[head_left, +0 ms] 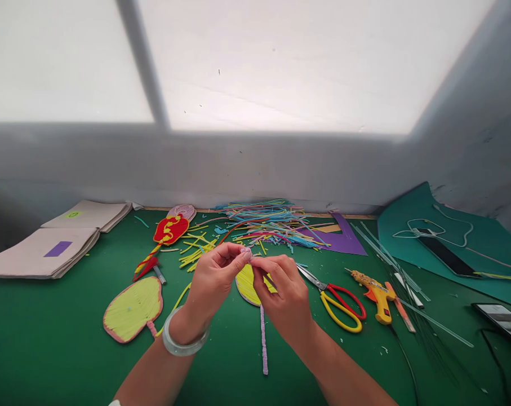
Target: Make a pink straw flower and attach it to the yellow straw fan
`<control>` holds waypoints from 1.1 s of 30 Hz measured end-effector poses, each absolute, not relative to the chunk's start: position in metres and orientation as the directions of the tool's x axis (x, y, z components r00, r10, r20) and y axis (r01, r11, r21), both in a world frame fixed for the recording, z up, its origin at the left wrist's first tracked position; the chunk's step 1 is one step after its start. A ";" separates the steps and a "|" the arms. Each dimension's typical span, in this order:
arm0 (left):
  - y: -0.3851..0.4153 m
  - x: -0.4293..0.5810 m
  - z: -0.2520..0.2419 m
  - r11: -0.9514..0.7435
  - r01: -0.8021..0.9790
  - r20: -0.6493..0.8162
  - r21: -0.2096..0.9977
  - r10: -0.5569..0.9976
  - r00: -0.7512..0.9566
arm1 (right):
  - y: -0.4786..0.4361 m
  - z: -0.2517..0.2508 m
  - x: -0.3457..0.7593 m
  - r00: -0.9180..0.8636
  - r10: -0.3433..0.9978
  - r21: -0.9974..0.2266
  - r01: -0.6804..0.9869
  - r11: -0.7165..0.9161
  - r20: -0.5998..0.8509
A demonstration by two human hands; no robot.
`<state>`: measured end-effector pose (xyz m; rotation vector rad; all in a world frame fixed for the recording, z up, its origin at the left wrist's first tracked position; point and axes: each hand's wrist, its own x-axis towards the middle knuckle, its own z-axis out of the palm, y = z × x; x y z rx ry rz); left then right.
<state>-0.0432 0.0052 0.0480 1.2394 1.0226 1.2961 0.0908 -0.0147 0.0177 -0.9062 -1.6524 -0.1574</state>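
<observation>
My left hand (221, 273), with a pale bangle (183, 338) at its wrist, is closed in a pinch on a small pale lilac piece (247, 253). My right hand (284, 285) pinches at the same piece from the other side; its exact shape is too small to make out. Below the hands lies a round yellow fan shape (249, 285) with a lilac wrapped stem (263, 341), partly hidden by my fingers. To the left is a wider yellow-green leaf shape (132, 310) with a pink edge and a short pink stem.
Cut fuzzy stems (263, 220) are heaped at the back beside purple sheet (346, 239). Scissors (343, 307), a yellow glue gun (377, 296) and clear glue sticks (390, 256) lie right. A red-and-yellow ornament (170, 230) and paper pads (39, 248) are left; phones (445, 254) far right.
</observation>
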 end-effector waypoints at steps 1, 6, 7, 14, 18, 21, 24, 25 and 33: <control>0.005 -0.044 0.048 -0.113 -0.108 0.120 0.988 0.991 0.062 | -0.014 0.018 0.092 -0.018 0.467 -0.351 0.635 0.689 0.884; 0.008 -0.049 0.050 -0.126 -0.029 0.128 0.992 0.986 0.103 | -0.011 0.018 0.098 -0.078 0.464 -0.306 0.653 0.693 0.882; 0.009 -0.051 0.051 -0.122 -0.003 0.122 0.992 0.986 0.116 | -0.011 0.019 0.099 -0.099 0.468 -0.296 0.656 0.694 0.878; 0.011 -0.063 0.061 -0.167 0.219 0.118 0.961 0.968 0.223 | -0.010 0.023 0.105 -0.220 0.494 -0.242 0.664 0.707 0.841; 0.011 -0.068 0.059 -0.172 0.302 0.082 0.938 0.954 0.287 | -0.011 0.025 0.107 -0.249 0.497 -0.227 0.663 0.713 0.831; 0.012 -0.071 0.056 -0.188 0.329 0.077 0.925 0.944 0.321 | -0.010 0.026 0.110 -0.276 0.494 -0.204 0.669 0.715 0.825; 0.012 -0.074 0.056 -0.238 0.385 0.090 0.892 0.927 0.365 | -0.009 0.026 0.112 -0.304 0.484 -0.165 0.684 0.710 0.820; 0.012 -0.075 0.056 -0.253 0.410 0.088 0.876 0.921 0.381 | -0.008 0.026 0.113 -0.318 0.480 -0.149 0.688 0.710 0.818; 0.012 -0.077 0.060 -0.336 0.440 0.101 0.833 0.874 0.476 | -0.007 0.028 0.122 -0.392 0.458 -0.069 0.695 0.716 0.798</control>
